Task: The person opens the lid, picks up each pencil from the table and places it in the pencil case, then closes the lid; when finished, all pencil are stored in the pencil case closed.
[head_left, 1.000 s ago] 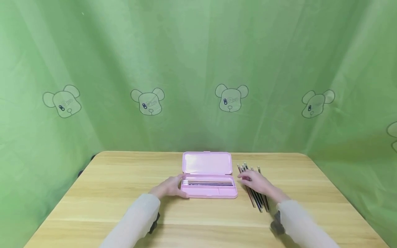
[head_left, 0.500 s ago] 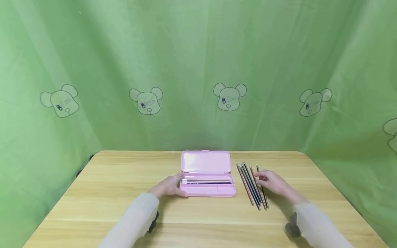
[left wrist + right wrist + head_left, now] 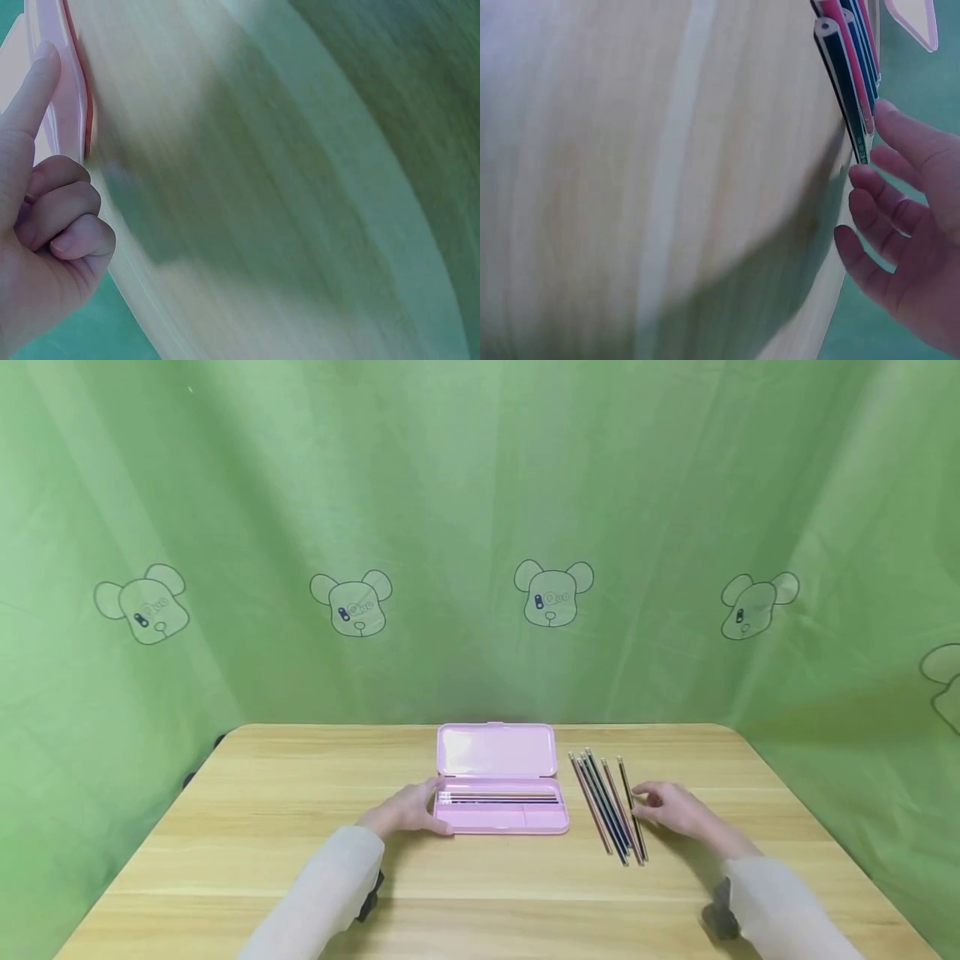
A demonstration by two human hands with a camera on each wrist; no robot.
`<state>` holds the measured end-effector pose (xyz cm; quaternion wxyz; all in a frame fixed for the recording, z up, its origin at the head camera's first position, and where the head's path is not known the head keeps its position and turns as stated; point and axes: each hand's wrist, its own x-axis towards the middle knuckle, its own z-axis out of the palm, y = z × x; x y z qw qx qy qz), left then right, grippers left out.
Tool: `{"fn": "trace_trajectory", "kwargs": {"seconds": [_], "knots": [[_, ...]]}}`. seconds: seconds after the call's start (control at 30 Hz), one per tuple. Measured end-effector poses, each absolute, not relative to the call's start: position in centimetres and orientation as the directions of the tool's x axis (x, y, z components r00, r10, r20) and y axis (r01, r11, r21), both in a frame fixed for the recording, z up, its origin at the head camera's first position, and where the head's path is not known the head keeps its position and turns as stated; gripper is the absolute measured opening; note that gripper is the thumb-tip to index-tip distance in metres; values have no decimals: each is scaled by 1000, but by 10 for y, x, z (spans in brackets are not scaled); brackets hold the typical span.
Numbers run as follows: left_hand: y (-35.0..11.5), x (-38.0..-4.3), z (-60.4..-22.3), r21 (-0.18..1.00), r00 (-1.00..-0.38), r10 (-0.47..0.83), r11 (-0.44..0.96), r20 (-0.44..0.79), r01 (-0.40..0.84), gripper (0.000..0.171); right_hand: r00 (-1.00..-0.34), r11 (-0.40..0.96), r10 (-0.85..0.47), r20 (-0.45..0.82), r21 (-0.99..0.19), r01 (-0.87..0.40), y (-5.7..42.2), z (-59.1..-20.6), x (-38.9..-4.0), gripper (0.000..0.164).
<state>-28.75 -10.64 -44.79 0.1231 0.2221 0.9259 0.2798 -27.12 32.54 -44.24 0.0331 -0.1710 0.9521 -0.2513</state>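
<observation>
Fingers [image 3: 881, 229] of my right hand [image 3: 667, 806] are apart and loosely bent, with nothing gripped between them; the thumb and the fingertips come up close to the rightmost pencil [image 3: 626, 781], and whether skin meets it I cannot tell. That dark pencil lies at the outer side of several loose pencils [image 3: 603, 806], dark and reddish, spread in a slanting bunch on the wooden table [image 3: 525, 885], pale ends pointing away from me. To the left of the bunch, and apart from it, sits the pink pencil case [image 3: 480, 820], its lid [image 3: 495, 750] open and laid back toward the far edge of the table. My left hand [image 3: 408, 808] holds the case by its left end, thumb at the near corner and a finger at the back; the left wrist view shows one digit straight on the pink rim and three others folded in. More pencils [image 3: 502, 797] lie side by side in the long rear compartment, white ends to the left, while a small partition divides the front section. Pale sleeves [image 3: 322, 893] cover both my forearms, and beyond the table hangs a green curtain [image 3: 450, 485] printed with bear heads [image 3: 553, 597].
</observation>
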Motion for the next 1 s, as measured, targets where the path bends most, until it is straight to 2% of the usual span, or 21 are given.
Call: {"fn": "trace_trajectory", "kwargs": {"seconds": [0.2,0.5,0.7,1.0], "knots": [[-106,-287,-447,572,-870,483,744,-103,346,93,-946,841,-323,-2,-459,-287,322,-445,-271,56],[-107,-286,-447,569,-873,476,749,-105,340,93,-962,898,-271,-38,-369,-239,321,-441,-278,44],[-106,-285,-447,581,-872,477,743,-109,334,94,-974,915,-220,-54,-357,-187,316,-439,-275,46],[-105,-286,-446,576,-874,473,747,-111,332,93,-976,926,-213,-41,-328,-189,312,-441,-277,45]]}}
